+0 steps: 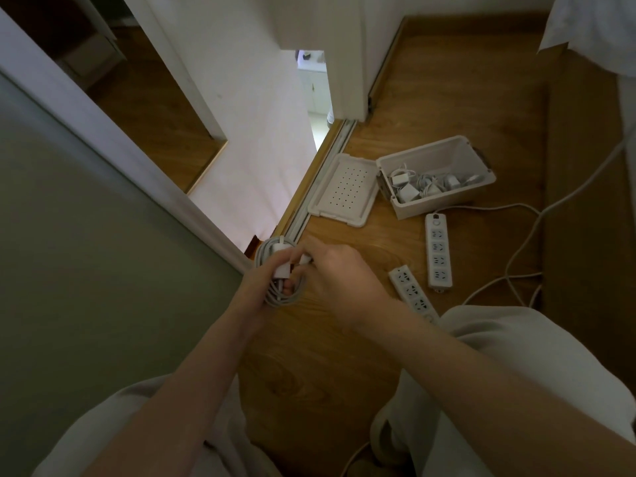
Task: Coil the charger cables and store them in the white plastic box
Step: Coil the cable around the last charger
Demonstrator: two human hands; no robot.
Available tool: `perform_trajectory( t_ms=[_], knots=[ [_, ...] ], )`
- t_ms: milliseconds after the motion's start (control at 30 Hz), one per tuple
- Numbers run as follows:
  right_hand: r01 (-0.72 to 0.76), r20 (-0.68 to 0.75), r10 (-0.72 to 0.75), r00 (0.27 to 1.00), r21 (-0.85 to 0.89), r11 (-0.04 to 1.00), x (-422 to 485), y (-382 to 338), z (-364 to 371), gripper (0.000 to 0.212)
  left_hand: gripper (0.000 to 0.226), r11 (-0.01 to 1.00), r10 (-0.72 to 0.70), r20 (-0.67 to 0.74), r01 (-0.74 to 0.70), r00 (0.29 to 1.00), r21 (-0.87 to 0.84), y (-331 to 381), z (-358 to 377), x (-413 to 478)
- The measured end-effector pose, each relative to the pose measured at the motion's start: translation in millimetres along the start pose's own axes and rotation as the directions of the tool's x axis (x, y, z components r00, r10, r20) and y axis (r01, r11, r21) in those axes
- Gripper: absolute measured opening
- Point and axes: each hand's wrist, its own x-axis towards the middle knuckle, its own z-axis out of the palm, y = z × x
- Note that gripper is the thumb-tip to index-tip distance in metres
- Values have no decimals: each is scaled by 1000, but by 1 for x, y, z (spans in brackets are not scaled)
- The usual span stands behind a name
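Note:
My left hand (256, 287) grips a coiled white charger cable (275, 297) above the wooden floor, fingers curled through the loop. My right hand (339, 277) pinches the cable's white plug end (304, 260) just beside the coil. The white plastic box (444, 197) stands open on the floor farther off to the right. Inside it lie several white chargers and coiled cables (423, 184). Its perforated lid (340, 192) lies flat to the left of the box.
Two white power strips (438, 251) (411, 292) lie on the floor right of my hands, their cords (516, 256) trailing right. A sliding door track (320, 180) and a white wall edge run on the left. My knees are at the bottom.

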Motion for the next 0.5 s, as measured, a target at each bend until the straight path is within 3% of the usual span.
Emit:
perform_trajectory(
  t_ms=[100,200,300,400,467,500],
  knots=[
    [-162,-33,177,984,264,951,6,9,-11,14,76,994,26,110,-14,994,-106,1,9,1],
    [-221,-67,291,954,498,838,10,17,-21,25,53,987,76,128,-56,989,-150,3,21,2],
    [-255,-23,455,890,803,539,12,25,-31,35,43,985,133,116,-118,984,-124,11,34,-1],
    [-291,126,539,833,928,232,12,34,-48,40,30,982,179,86,-174,980,-67,24,55,-6],
    [-282,167,548,819,950,132,12,41,-57,45,23,967,255,66,-254,965,-18,33,73,-7],
    [-285,153,557,817,945,159,12,45,-61,47,19,953,301,65,-303,952,26,37,83,-7]
  ],
)
